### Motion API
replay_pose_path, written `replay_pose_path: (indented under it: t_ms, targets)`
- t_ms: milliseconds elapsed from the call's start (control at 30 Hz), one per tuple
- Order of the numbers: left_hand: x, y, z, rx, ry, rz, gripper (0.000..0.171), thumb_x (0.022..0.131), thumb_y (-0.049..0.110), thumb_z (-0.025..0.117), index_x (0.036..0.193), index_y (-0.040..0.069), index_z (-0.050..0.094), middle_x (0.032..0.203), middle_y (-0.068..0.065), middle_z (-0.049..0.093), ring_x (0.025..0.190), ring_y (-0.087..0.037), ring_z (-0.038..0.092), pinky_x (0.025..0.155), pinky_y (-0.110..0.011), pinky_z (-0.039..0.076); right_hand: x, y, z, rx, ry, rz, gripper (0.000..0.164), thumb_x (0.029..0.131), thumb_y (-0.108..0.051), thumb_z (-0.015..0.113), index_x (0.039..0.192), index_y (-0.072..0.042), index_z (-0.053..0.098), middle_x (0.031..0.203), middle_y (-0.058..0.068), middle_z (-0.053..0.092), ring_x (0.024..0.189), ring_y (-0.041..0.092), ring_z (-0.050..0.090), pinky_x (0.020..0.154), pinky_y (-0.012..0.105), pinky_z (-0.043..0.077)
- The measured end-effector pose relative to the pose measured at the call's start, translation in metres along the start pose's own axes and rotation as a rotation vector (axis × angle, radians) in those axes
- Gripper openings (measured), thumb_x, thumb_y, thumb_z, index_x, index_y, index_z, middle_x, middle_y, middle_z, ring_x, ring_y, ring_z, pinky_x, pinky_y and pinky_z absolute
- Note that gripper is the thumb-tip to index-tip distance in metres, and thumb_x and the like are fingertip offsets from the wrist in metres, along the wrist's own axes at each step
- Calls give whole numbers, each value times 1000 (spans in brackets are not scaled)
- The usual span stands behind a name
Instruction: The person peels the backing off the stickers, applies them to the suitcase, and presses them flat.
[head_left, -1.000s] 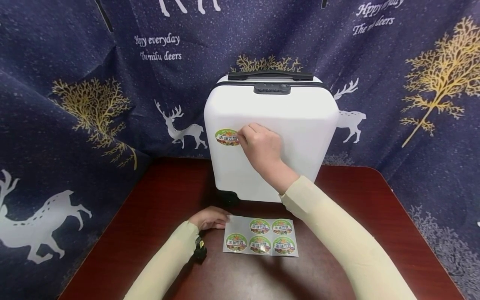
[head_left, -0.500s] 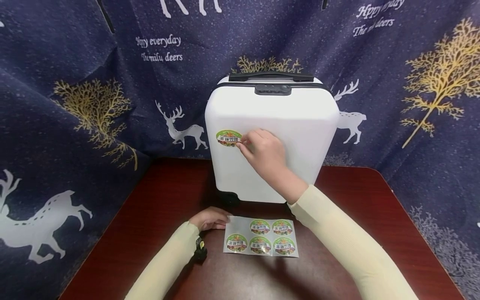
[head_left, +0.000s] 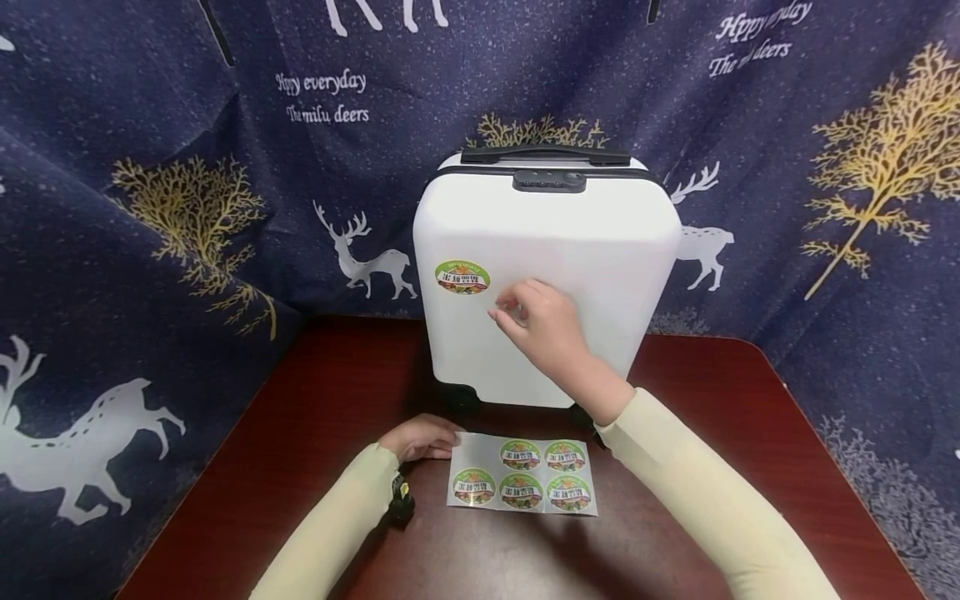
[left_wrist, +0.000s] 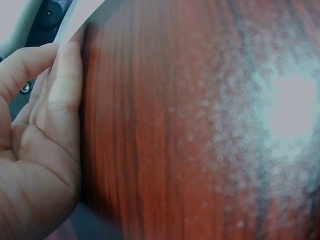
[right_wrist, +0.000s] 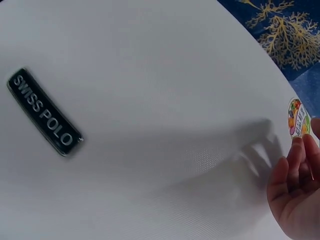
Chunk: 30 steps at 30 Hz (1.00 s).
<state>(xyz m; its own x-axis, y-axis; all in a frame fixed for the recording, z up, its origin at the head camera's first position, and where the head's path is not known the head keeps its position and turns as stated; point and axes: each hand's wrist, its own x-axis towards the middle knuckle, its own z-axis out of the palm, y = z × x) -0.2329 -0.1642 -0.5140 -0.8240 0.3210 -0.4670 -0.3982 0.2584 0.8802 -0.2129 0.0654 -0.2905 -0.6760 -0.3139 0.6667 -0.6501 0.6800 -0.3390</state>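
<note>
An upright white suitcase (head_left: 600, 250) carries one oval fruit sticker (head_left: 462, 277) on the upper left of its front. My right hand (head_left: 543, 321) is just right of and below that sticker, fingers loosely bent with nothing between them. In the right wrist view the fingertips appear close to the sticker (right_wrist: 298, 117). Down on the table, my left hand (head_left: 420, 437) pinches the upper left corner of a sticker sheet (head_left: 476, 451). Several oval stickers are on the sheet, and its upper left spot is bare. The left wrist view shows thumb and finger meeting at the sheet's edge (left_wrist: 85, 19).
The suitcase stands toward the back of a dark red wooden table (head_left: 712, 400). It has a black top handle (head_left: 543, 153), a combination lock (head_left: 549, 181) and a SWISS POLO badge (right_wrist: 45, 111). A blue deer-print cloth (head_left: 300, 167) hangs behind and at the sides.
My right hand has let go of the sticker's right edge and drawn away, down and to the right. The whole sticker now shows on the suitcase. My left hand stays on the sheet.
</note>
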Motion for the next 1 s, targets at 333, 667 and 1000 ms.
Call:
replay_pose_path:
  t_ms: [333, 667, 1000]
  targets:
    - [2, -3, -2, -6, -8, 7, 43, 89, 0, 65, 129, -16, 59, 97, -7, 73, 86, -12, 70, 88, -31, 62, -19, 2, 0, 56, -75, 11, 12, 93, -16, 75, 98, -5, 72, 92, 9, 73, 77, 22, 63, 71, 36, 54]
    - [0, 0, -1, 11, 12, -2, 42, 91, 2, 66, 129, -15, 61, 100, -9, 72, 86, -11, 69, 87, -31, 62, -43, 9, 7, 104, -188, 36, 7, 97, -16, 70, 98, -9, 72, 94, 5, 72, 80, 18, 60, 71, 31, 52]
    - [-3, -2, -5, -11, -56, 53, 40, 89, 4, 70, 124, -14, 64, 103, -16, 75, 90, -14, 72, 89, -33, 62, -75, 24, 22, 212, -312, 150, 7, 98, -15, 69, 99, -10, 73, 96, 4, 72, 82, 13, 60, 72, 29, 54]
